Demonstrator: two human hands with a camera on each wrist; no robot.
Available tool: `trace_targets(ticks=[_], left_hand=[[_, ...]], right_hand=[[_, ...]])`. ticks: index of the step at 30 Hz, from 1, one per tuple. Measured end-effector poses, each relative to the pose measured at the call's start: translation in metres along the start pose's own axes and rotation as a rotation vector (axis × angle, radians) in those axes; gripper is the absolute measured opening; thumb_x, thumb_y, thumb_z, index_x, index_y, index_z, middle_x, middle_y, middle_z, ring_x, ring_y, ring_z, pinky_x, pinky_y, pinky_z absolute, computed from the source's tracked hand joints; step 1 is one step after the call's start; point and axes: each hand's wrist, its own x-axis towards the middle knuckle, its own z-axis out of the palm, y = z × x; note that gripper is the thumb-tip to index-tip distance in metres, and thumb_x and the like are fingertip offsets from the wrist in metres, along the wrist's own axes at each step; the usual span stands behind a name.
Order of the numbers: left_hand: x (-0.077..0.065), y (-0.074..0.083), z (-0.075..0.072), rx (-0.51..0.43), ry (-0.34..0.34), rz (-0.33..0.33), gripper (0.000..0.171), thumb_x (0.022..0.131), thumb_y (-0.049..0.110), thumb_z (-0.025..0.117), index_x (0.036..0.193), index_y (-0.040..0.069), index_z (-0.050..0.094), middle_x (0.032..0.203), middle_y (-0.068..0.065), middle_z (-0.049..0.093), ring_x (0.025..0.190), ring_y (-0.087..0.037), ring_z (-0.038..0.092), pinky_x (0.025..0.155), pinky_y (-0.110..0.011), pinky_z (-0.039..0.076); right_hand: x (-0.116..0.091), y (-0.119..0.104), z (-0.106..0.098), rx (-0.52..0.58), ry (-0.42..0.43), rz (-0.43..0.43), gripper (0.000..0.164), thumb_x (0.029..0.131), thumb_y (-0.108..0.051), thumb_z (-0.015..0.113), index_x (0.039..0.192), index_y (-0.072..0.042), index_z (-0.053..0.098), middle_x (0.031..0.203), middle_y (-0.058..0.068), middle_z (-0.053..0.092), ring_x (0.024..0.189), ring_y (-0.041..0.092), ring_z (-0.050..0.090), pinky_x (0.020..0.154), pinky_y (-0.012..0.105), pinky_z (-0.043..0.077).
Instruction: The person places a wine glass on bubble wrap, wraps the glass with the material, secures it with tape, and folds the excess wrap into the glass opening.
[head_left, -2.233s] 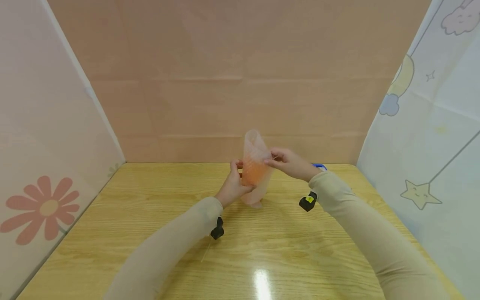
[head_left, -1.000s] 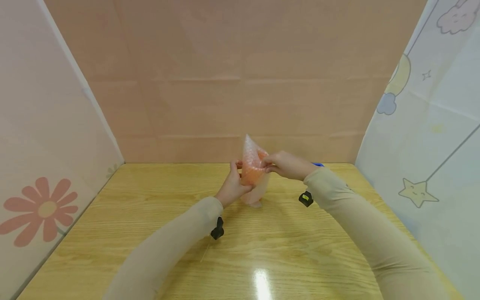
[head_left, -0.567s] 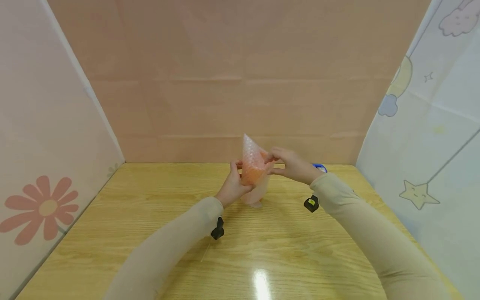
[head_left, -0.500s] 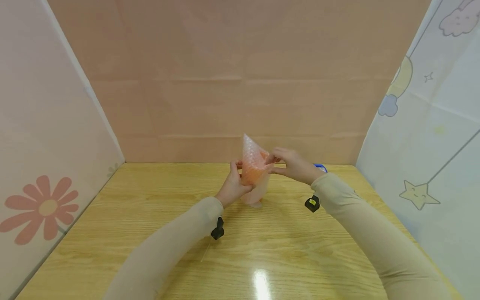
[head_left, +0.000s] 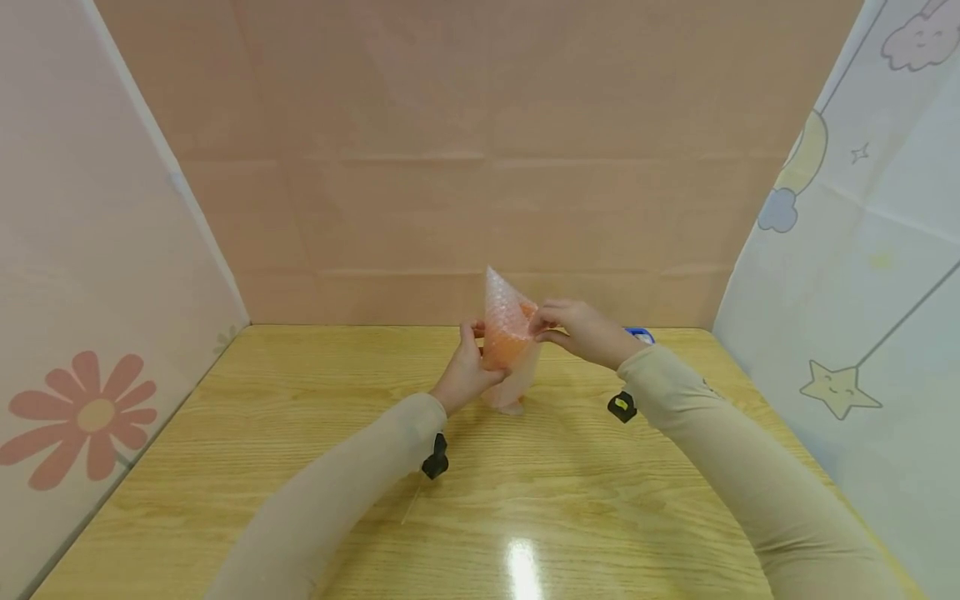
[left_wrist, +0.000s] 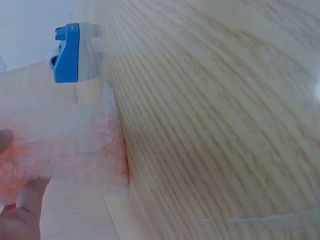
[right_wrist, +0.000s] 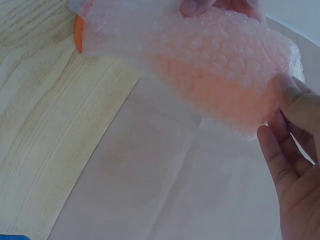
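Observation:
An orange object, its kind hidden, stands upright on the table inside a sleeve of bubble wrap. In the head view my left hand grips the wrapped body from the left, thumb in front and fingers behind. At the upper right, my right hand pinches the top edge of the wrap between thumb and fingers. One corner of the wrap sticks up in a point. In the right wrist view an orange rim peeks out at the lower end.
A blue tape dispenser stands at the table's back right, mostly behind the right wrist in the head view. A thin clear strip lies on the wooden table near the left forearm. Fabric walls enclose the back and sides.
The top of the bubble wrap, a tall open tube earlier, is now folded down on the right, baring some orange. My right fingers have shifted along its edge; the left hand stays put.

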Motion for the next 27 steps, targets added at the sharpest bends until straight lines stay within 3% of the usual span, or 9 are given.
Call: trace_targets(ticks=[9,14,17,22,27], left_hand=[[-0.001,0.000,-0.009,-0.039,-0.052,0.015,0.083,0.084,0.016,0.076,0.140,0.013,0.015,0.142,-0.013,0.032,0.124,-0.031,0.046,0.100,-0.044,0.048],[0.005,0.021,-0.024,-0.144,-0.024,0.051,0.090,0.091,0.029,0.068,0.151,0.017,0.002,0.156,-0.009,0.015,0.142,-0.029,0.029,0.115,-0.049,0.030],[0.012,0.037,-0.030,-0.157,0.000,0.084,0.095,0.092,0.034,0.066,0.154,0.017,-0.004,0.160,-0.009,0.008,0.147,-0.027,0.020,0.119,-0.046,0.022],[0.018,0.052,-0.031,-0.040,-0.026,0.120,0.084,0.095,0.025,0.062,0.155,0.010,0.004,0.159,-0.012,0.018,0.145,-0.025,0.025,0.117,-0.041,0.028],[0.019,0.053,-0.029,0.125,0.008,0.203,0.054,0.098,0.009,0.056,0.147,0.002,0.032,0.143,-0.016,0.045,0.132,-0.027,0.046,0.109,-0.040,0.040]], right_hand=[[0.000,-0.001,0.000,-0.041,0.003,-0.041,0.010,0.087,-0.007,0.070,0.095,-0.013,0.067,0.094,-0.002,0.065,0.087,0.013,0.064,0.077,0.028,0.056],[-0.001,-0.002,0.000,-0.043,-0.020,-0.036,0.011,0.087,-0.007,0.070,0.096,-0.012,0.067,0.095,-0.001,0.064,0.087,0.013,0.064,0.077,0.027,0.056],[-0.001,-0.001,-0.001,-0.046,-0.017,-0.041,0.011,0.087,-0.007,0.070,0.096,-0.012,0.067,0.095,-0.002,0.064,0.087,0.013,0.064,0.077,0.028,0.056],[0.000,-0.001,0.000,-0.052,0.003,-0.074,0.012,0.086,-0.007,0.071,0.096,-0.012,0.068,0.095,-0.001,0.064,0.087,0.013,0.064,0.077,0.028,0.056],[0.001,0.000,0.002,-0.053,0.010,-0.080,0.012,0.086,-0.006,0.071,0.096,-0.010,0.068,0.095,-0.001,0.064,0.087,0.013,0.064,0.078,0.027,0.055]])
